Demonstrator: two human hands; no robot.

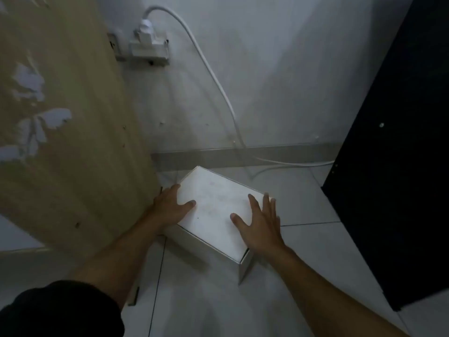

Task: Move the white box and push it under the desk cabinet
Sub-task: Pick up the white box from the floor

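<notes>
Gripping white box [213,207] edge with left hand [170,205], pressing top with flat right hand [260,222]; seeming light, stiff.

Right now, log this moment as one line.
box: on floor near wall | left hand: grips its left side | right hand: flat on top

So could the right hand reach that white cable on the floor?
Probably yes: the right hand rests flat on the white cardboard box, and only bare tiled floor separates it from the white cable.
</notes>
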